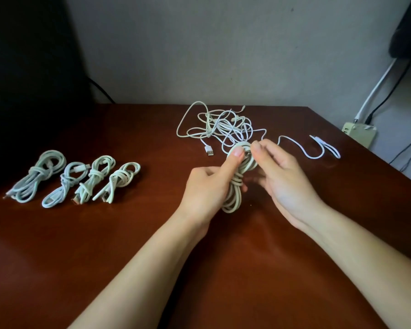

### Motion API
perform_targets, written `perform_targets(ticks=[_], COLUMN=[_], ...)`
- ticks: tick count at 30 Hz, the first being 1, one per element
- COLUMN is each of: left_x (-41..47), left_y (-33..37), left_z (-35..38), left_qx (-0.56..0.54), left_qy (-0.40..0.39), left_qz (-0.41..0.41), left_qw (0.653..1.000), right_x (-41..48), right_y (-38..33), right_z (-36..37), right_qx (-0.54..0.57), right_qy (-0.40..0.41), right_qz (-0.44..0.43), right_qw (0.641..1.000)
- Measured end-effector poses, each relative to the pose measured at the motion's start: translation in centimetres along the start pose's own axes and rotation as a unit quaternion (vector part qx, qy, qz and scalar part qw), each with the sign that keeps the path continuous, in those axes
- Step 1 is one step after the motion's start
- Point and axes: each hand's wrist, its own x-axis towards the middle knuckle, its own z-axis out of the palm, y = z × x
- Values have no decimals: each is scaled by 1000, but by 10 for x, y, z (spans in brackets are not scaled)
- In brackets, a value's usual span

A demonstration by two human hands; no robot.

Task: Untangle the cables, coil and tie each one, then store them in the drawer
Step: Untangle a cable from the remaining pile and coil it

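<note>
- The left hand (207, 186) grips a coiled cable (235, 198) round its wrapped middle, above the brown surface (116, 257), with the thumb pressed on the top loop.
- The right hand (282, 179), just right of it, has curled fingers that pinch the coil's top loop.
- Four tied coils (81, 179) lie side by side in a row at the left.
- A tangle of white cables (223, 127) lies just beyond the hands, with a USB plug (209, 151) pointing near.
- A loose white strand (318, 156) snakes off to the right of the tangle.
- A power strip (360, 134) sits past the surface's far right edge.

Coil (235, 189) partly behind left hand (207, 186), forearms (152, 269) cropped
</note>
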Motion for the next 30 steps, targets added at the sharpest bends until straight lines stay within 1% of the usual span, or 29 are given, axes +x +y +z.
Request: perform_targets(ticks=[4, 6, 10, 14, 18, 23, 27, 30], left_x=[2, 2, 1, 0, 0, 9, 10, 12], left_y=[-2, -2, -1, -2, -1, -8, -12, -13], left_z=[-3, -4, -3, -3, -2, -10, -8, -8], left_qx=[43, 41, 32, 35, 46, 76, 80, 73], left_qy=[33, 30, 12, -2, -13, -22, -30, -41], left_qz=[45, 50, 66, 86, 83, 56, 38, 37], left_qw=[998, 997, 997, 996, 995, 995, 996, 996], right_x=[-2, -2, -1, 0, 0, -1, -2, -1], right_y=[2, 2, 0, 0, 1, 8, 4, 1], right_z=[3, 3, 2, 2, 3, 4, 5, 4], right_qx=[-21, -26, -1, 24, 31, 14, 82, 95], right_qy=[9, 13, 23, 6, 7, 47, 33, 20], right_qz=[20, 30, 43, 46, 50, 74, 75, 62], right_qw=[1000, 999, 999, 999, 998, 996, 993, 993])
